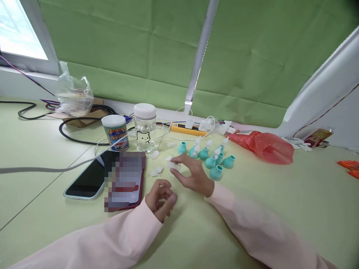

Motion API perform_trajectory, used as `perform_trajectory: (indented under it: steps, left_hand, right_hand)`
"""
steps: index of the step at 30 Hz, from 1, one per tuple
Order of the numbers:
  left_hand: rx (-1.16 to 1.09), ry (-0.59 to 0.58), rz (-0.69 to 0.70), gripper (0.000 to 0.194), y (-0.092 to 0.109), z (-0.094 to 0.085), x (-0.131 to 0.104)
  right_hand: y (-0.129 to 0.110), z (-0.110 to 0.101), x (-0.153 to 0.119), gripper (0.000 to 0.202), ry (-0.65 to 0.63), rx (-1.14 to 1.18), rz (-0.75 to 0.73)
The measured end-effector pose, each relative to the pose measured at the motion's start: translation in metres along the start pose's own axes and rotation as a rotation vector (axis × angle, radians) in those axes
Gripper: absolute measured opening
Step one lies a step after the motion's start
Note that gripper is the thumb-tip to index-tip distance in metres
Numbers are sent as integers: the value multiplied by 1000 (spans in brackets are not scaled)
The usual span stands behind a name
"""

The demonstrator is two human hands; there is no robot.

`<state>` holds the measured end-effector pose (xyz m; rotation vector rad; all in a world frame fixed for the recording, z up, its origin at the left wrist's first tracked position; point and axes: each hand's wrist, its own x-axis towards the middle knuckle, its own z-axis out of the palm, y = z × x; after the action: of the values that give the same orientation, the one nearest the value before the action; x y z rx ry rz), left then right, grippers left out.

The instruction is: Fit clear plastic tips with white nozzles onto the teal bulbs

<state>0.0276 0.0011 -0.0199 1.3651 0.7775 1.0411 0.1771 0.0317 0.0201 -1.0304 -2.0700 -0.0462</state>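
Resting nearest, short of the grip, the left hand (162,200) curls loosely, thumb and fingers apart with nothing seen between them, perhaps kept low to leave room. The right hand (194,174) makes the grip: thumb and forefinger pinched on a small translucent white plastic piece (175,166), a fingertip hold that probably suits so slight a thing. Just left of the grip lie loose translucent white pieces (156,172), likely spread there for easy reach. Farther left are 2 phones, a red-cased phone (125,181) overlapping a black-screened phone in a pale case (85,183). To the grip's right stand small rounded teal bulbs (215,173), mouths up, probably steadied by flat bottoms; some carry white pointed tips (217,151). Beyond the grip, a clear white-lidded bottle (144,129) and a long yellow power strip (188,129) sit back, presumably out of the way.
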Motion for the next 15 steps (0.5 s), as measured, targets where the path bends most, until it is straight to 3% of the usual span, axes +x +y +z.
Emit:
perform_trajectory:
  steps: [3, 7, 10, 12, 15]
  left_hand:
    - [-226, 44, -95, 45, 1, 1, 6]
    - [-179, 45, -170, 39, -1, 2, 9]
    - [-142, 52, -158, 34, -4, 1, 8]
    - [-115, 56, -136, 30, -7, 0, 7]
    - [-53, 61, -94, 24, -9, 0, 5]
  right_hand:
    - [-19, -8, -17, 18, 22, 120, -9]
    - [-28, -6, -32, 16, -61, 222, -30]
    - [-24, -4, -30, 25, -38, 357, 106]
    - [-16, -3, -25, 20, 6, 386, 225]
    - [-2, 5, -20, 13, -101, 224, 326]
